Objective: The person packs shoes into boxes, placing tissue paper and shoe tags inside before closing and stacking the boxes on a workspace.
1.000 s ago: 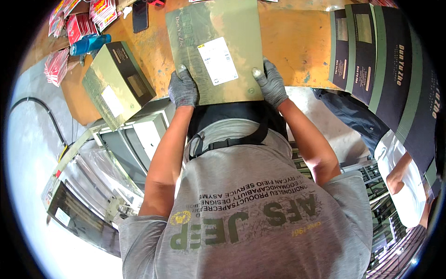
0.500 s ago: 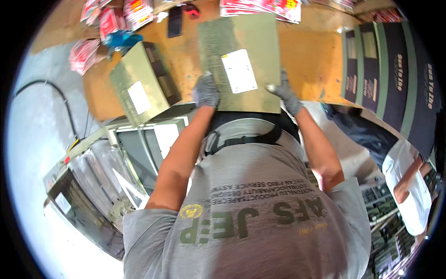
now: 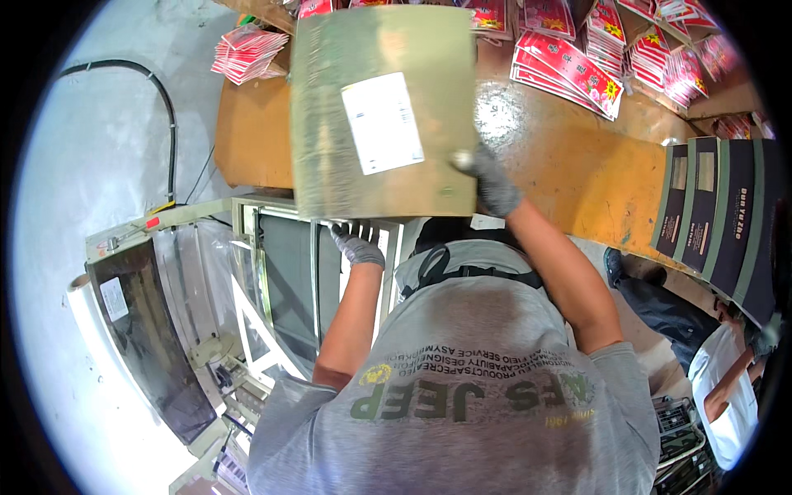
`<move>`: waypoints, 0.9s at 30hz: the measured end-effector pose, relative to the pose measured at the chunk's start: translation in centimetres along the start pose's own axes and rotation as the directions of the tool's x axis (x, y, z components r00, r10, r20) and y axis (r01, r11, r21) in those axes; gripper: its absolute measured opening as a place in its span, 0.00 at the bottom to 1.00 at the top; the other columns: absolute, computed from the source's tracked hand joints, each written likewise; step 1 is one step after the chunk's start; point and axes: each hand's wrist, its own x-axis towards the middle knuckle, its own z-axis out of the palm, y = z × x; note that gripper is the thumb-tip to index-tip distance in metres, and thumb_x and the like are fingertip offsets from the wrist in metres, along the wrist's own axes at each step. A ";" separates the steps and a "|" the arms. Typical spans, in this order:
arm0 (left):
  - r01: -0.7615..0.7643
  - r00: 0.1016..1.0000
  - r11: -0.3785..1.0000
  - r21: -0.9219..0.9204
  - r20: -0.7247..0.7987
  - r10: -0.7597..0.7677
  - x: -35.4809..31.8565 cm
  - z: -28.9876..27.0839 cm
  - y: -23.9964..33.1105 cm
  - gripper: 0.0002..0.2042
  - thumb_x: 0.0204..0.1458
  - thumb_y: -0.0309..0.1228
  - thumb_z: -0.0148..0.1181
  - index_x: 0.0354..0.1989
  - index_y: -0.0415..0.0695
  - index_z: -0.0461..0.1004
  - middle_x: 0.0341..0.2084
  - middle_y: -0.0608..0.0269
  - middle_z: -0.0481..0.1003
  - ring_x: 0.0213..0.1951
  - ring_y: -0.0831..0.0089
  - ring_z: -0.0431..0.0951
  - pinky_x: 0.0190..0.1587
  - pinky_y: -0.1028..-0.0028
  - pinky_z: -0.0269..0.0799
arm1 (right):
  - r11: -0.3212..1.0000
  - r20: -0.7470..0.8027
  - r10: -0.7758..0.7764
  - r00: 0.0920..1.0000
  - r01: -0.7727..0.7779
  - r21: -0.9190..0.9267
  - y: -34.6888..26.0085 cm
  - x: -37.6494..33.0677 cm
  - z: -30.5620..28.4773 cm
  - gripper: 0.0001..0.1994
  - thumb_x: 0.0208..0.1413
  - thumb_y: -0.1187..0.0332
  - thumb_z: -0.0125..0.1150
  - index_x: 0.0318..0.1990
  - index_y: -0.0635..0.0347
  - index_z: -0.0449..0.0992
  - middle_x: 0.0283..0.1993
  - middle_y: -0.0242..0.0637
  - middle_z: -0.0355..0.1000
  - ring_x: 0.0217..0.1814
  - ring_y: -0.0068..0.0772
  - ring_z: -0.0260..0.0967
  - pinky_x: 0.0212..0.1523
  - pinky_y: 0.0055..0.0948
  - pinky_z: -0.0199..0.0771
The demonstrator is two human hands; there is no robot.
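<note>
Nearest the camera, a grey printed T-shirt (image 3: pixel 487 396) filled the lower view, with both bare forearms rising from it. The left hand (image 3: pixel 356 245), in a grey glove, sat under the near edge of a flat box wrapped in clear film (image 3: pixel 381 111); whether its fingers were closed on the box I cannot tell. The right hand (image 3: pixel 492 183), also gloved, gripped the box's near right corner, fingers curled over the edge. The box was held up in the air, tilted, its white label (image 3: pixel 383 122) facing the camera, above the orange table (image 3: pixel 577 169). Left of the arms stood a metal-framed machine (image 3: pixel 272 272) with a roll of clear film (image 3: pixel 95 330). At the right lay dark flat boxes in a row (image 3: pixel 718 223). Farthest off, stacks of red printed packets (image 3: pixel 569 62) lay on the table.
</note>
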 end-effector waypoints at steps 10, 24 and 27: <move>0.130 0.843 0.895 -0.427 0.523 0.127 3.0 1.8 5.7 0.44 0.54 0.69 0.39 0.73 0.50 0.59 0.71 0.55 0.59 0.70 0.49 0.60 0.72 0.48 0.54 | 0.742 -0.083 0.177 0.981 -0.188 -0.643 12.8 9.1 4.7 0.69 0.41 0.44 0.74 0.74 0.80 0.28 0.78 0.68 0.37 0.83 0.56 0.31 0.79 0.35 0.38; 0.272 0.811 0.893 -0.357 0.584 -0.014 8.1 4.9 8.6 0.44 0.51 0.70 0.38 0.73 0.57 0.58 0.71 0.56 0.59 0.72 0.53 0.57 0.71 0.43 0.52 | 0.422 -0.194 0.221 0.956 -0.273 -0.865 7.8 13.9 9.6 0.57 0.51 0.40 0.67 0.76 0.69 0.42 0.77 0.63 0.47 0.80 0.57 0.45 0.76 0.38 0.51; 0.142 0.828 0.923 -0.357 0.554 0.086 11.4 4.6 7.6 0.41 0.55 0.67 0.36 0.74 0.57 0.55 0.71 0.57 0.60 0.71 0.54 0.58 0.71 0.43 0.54 | 0.442 -0.265 0.190 0.945 -0.323 -0.837 9.4 13.3 9.6 0.59 0.50 0.36 0.65 0.76 0.69 0.42 0.78 0.65 0.41 0.81 0.60 0.41 0.77 0.40 0.47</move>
